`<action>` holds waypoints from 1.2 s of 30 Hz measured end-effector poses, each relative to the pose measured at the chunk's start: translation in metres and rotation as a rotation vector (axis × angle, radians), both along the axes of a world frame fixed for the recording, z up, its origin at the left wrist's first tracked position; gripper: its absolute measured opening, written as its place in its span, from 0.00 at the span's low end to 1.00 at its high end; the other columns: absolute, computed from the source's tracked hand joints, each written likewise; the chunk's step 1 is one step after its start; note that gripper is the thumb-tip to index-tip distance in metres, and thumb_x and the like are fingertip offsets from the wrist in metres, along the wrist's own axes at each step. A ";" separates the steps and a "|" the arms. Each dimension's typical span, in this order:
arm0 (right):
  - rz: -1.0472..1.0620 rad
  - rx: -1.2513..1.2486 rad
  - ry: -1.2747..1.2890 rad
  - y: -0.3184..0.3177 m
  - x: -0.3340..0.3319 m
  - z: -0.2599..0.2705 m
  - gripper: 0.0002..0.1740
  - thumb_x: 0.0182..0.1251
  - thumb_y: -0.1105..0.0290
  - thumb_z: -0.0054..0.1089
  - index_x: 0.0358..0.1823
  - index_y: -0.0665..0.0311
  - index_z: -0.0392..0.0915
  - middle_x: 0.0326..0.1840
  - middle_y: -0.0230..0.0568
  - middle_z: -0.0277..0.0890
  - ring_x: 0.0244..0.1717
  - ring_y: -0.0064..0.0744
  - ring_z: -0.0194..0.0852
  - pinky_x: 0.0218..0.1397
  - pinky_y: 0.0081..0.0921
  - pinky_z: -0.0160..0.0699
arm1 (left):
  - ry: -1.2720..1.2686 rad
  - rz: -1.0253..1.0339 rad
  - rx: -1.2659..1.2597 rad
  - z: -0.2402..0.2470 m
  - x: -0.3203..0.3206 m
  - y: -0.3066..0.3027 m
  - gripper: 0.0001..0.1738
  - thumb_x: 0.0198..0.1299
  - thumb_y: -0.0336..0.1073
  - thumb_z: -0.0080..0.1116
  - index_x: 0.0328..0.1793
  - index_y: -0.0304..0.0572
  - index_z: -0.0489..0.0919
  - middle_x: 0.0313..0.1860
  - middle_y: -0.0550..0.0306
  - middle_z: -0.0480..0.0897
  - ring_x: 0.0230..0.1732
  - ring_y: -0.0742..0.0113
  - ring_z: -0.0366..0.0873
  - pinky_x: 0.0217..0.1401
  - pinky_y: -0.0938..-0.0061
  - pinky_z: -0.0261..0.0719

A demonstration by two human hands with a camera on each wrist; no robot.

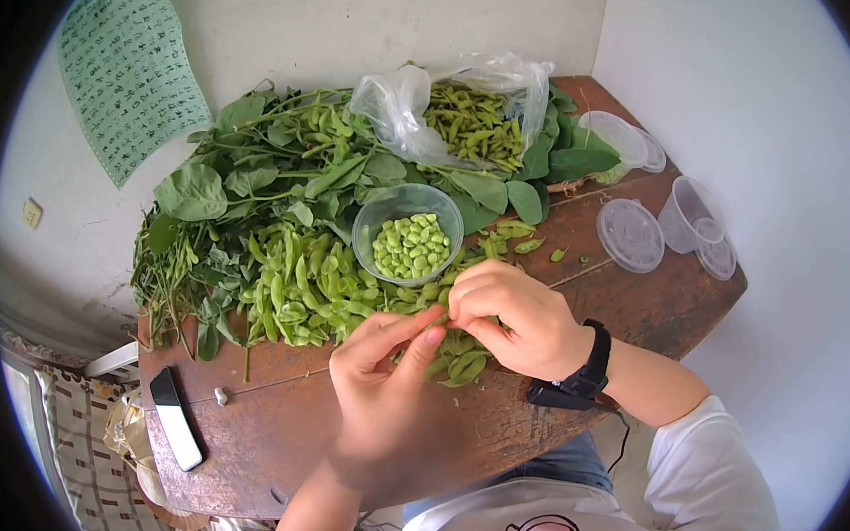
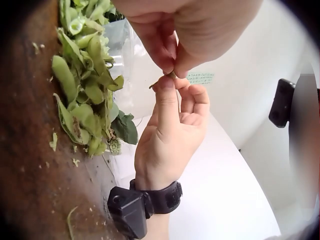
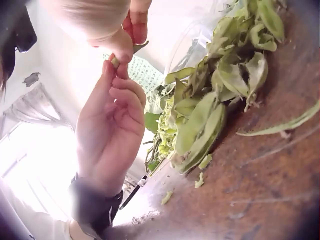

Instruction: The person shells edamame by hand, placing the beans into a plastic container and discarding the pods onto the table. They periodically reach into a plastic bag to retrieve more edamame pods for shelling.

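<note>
My left hand (image 1: 382, 361) and right hand (image 1: 511, 319) both pinch one green pod (image 3: 117, 62) nearer me than the bowl (image 1: 408, 234). Shelled beans (image 1: 411, 246) partly fill it; many pods (image 1: 309, 282) lie left of it, so plenty seems left.

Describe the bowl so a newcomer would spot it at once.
On the wooden table lies a leafy heap. Just in front of the plastic bag of whole pods sits a round, clear bowl, set apart by the loose, shelled green beans inside.
</note>
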State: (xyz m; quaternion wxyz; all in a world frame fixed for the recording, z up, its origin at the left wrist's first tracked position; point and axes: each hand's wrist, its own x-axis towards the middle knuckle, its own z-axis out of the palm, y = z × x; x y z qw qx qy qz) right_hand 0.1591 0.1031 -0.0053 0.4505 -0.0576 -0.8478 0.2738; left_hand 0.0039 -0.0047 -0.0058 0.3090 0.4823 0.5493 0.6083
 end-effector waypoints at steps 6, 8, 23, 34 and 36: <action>0.029 -0.015 -0.020 -0.002 -0.005 0.000 0.15 0.58 0.83 0.64 0.46 0.65 0.73 0.43 0.42 0.76 0.45 0.45 0.74 0.49 0.36 0.76 | -0.007 -0.007 0.018 0.001 0.001 0.001 0.11 0.59 0.24 0.66 0.49 0.32 0.86 0.37 0.54 0.83 0.37 0.74 0.78 0.39 0.83 0.76; -0.002 0.060 -0.020 -0.004 -0.005 0.001 0.17 0.58 0.83 0.63 0.49 0.65 0.73 0.44 0.42 0.76 0.45 0.46 0.73 0.48 0.36 0.76 | -0.078 -0.014 -0.016 0.002 0.001 0.000 0.11 0.61 0.25 0.65 0.50 0.33 0.86 0.36 0.56 0.84 0.35 0.76 0.78 0.37 0.84 0.77; -0.085 0.359 -0.023 -0.002 -0.002 0.005 0.23 0.54 0.78 0.62 0.54 0.65 0.74 0.46 0.39 0.78 0.47 0.40 0.75 0.50 0.35 0.76 | -0.925 -0.281 -0.169 -0.008 -0.013 0.005 0.13 0.70 0.29 0.54 0.57 0.32 0.79 0.39 0.62 0.83 0.37 0.79 0.77 0.43 0.84 0.77; -0.075 0.495 -0.104 -0.009 -0.002 0.014 0.23 0.56 0.78 0.63 0.56 0.65 0.79 0.41 0.36 0.78 0.43 0.34 0.76 0.44 0.31 0.77 | -1.066 -0.281 -0.196 -0.015 -0.015 0.007 0.12 0.69 0.30 0.57 0.54 0.33 0.81 0.41 0.58 0.85 0.43 0.75 0.80 0.50 0.82 0.77; -0.087 0.539 -0.127 -0.009 -0.003 0.012 0.23 0.56 0.78 0.63 0.56 0.66 0.79 0.41 0.36 0.77 0.43 0.34 0.76 0.44 0.30 0.78 | -1.050 -0.272 -0.186 -0.017 -0.013 0.008 0.12 0.69 0.30 0.56 0.54 0.33 0.81 0.41 0.57 0.85 0.43 0.74 0.81 0.52 0.80 0.77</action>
